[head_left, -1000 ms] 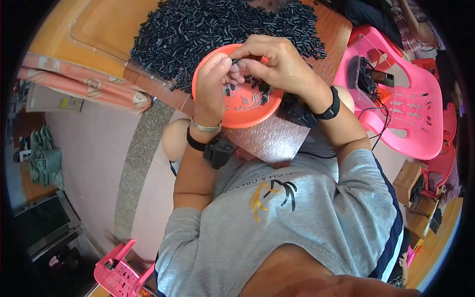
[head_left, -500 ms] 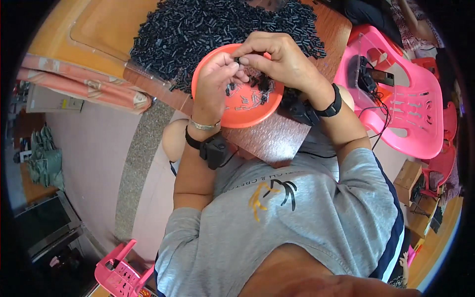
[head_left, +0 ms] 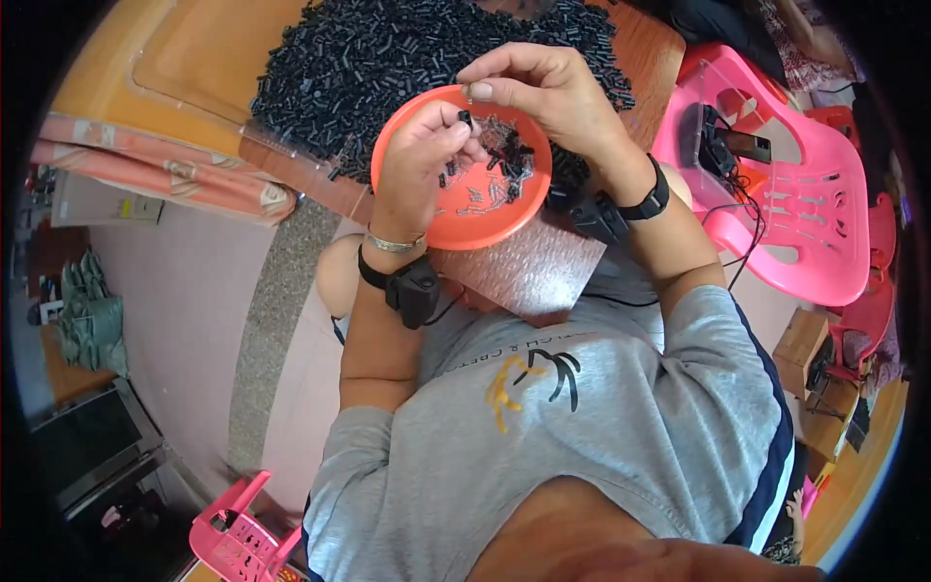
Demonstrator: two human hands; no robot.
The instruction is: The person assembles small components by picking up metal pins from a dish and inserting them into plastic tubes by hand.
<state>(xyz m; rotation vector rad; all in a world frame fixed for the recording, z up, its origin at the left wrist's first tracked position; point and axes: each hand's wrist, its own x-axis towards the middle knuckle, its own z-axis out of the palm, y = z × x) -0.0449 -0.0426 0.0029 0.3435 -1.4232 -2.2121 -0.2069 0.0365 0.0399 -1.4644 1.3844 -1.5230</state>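
Note:
Between the thumb and fingers of my left hand point(head_left: 415, 165) is a small black cylindrical piece point(head_left: 465, 118), its end sticking up. My right hand point(head_left: 548, 95) is raised to the upper right of it, thumb and forefinger pinched together. Something tiny may be at those fingertips, too small to make out. Both hands are over an orange bowl point(head_left: 480, 238). Inside the bowl lie small clear or silvery pieces point(head_left: 472, 199) and a cluster of black pieces point(head_left: 516, 155).
A large heap of small black cylindrical pieces point(head_left: 388, 68) covers much of the wooden table point(head_left: 648, 58). A pink plastic chair point(head_left: 815, 223) at the right holds a clear box and dark cables. Another pink chair point(head_left: 233, 543) stands at the lower left.
My right hand has moved up and away from my left, opening a gap between them. The black piece stays in my left hand, now more visible.

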